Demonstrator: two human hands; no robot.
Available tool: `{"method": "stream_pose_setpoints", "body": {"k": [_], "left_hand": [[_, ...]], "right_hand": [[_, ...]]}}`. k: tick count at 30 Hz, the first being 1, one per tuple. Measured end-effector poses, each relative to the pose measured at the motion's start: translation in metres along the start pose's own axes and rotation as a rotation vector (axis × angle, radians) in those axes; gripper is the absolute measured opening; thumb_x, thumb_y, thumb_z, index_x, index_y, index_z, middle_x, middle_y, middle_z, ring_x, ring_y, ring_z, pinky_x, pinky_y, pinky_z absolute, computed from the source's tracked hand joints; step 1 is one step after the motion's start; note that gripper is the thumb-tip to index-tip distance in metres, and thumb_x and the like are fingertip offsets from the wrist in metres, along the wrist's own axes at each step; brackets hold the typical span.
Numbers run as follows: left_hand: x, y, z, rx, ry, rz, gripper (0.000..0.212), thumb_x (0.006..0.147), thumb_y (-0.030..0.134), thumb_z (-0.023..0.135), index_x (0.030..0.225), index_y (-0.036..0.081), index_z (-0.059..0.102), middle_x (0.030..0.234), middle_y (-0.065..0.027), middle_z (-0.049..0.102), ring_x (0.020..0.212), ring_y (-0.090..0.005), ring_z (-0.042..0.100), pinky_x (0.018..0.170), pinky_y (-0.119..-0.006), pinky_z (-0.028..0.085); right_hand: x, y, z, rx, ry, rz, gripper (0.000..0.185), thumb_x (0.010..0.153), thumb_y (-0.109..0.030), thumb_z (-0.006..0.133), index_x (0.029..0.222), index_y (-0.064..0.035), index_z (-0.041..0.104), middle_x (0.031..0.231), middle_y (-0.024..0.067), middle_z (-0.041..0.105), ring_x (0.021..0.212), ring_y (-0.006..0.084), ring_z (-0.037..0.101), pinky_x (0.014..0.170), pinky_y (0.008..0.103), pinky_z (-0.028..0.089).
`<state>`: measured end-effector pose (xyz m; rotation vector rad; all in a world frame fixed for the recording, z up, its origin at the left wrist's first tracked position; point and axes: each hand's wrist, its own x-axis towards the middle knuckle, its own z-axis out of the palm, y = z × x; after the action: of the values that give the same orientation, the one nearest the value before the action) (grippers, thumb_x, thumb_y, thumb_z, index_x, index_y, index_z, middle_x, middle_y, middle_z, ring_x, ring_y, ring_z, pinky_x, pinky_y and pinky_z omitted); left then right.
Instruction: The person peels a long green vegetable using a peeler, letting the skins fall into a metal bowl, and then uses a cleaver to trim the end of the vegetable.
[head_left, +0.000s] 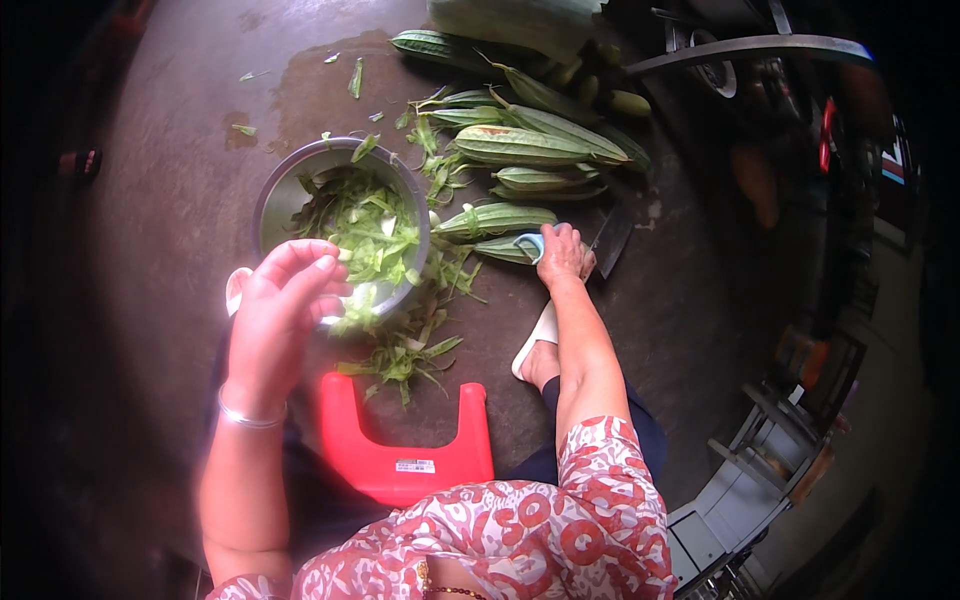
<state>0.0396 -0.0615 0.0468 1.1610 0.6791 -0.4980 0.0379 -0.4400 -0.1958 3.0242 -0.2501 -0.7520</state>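
My left hand (289, 300) is raised above the near left rim of a metal basin (264, 214), its fingers loosely curled and apart. A pale green bit shows beside its fingertips; whether it touches them I cannot tell. Green peelings (375, 217) lie heaped in the basin. My right hand (564, 255) is closed on a light blue peeler (530, 244), low over the floor. Under the peeler lies a ridge gourd (499, 249), with another ridge gourd (499, 219) just beyond. A cleaver (613, 238) rests right of this hand, its handle end partly hidden.
More ridge gourds (525, 145) are piled farther back, near a pale sack (517, 22). Loose peelings (405, 360) litter the floor between the basin and a red plastic stool (420, 472). A white slipper (536, 341) is on my right foot. A curved metal bar (750, 49) stands at the back right.
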Motion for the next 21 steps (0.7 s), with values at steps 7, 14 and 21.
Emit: {"method": "stream_pose_setpoints", "body": {"k": [7, 14, 21], "left_hand": [[0.004, -0.004, 0.005, 0.036, -0.037, -0.017, 0.015, 0.093, 0.009, 0.055, 0.105, 0.002, 0.055, 0.089, -0.0053, 0.061, 0.079, -0.0121, 0.062, 0.068, -0.023, 0.052], [0.007, -0.006, 0.002, 0.082, -0.049, -0.009, 0.013, 0.094, 0.009, 0.053, 0.105, 0.003, 0.055, 0.088, -0.0053, 0.061, 0.078, -0.012, 0.062, 0.068, -0.023, 0.052], [0.007, -0.005, 0.005, 0.084, -0.036, -0.01, 0.012, 0.094, 0.009, 0.053, 0.104, 0.002, 0.055, 0.088, -0.0053, 0.062, 0.077, -0.0119, 0.062, 0.067, -0.023, 0.053]], "right_hand": [[0.002, 0.003, 0.002, -0.229, -0.053, -0.332, 0.04, 0.073, -0.01, 0.063, 0.111, -0.0182, 0.056, 0.114, 0.0132, 0.05, 0.115, 0.0315, 0.044, 0.094, 0.0513, 0.036], [0.002, 0.004, 0.041, -0.315, 0.12, -0.401, 0.028, 0.081, -0.014, 0.055, 0.11, -0.0129, 0.055, 0.114, 0.0117, 0.05, 0.115, 0.0299, 0.044, 0.096, 0.0569, 0.034], [-0.007, 0.008, 0.041, -0.272, 0.098, -0.417, 0.03, 0.081, -0.016, 0.057, 0.11, -0.0116, 0.058, 0.115, 0.0074, 0.051, 0.125, 0.0324, 0.041, 0.097, 0.0626, 0.031]]}}
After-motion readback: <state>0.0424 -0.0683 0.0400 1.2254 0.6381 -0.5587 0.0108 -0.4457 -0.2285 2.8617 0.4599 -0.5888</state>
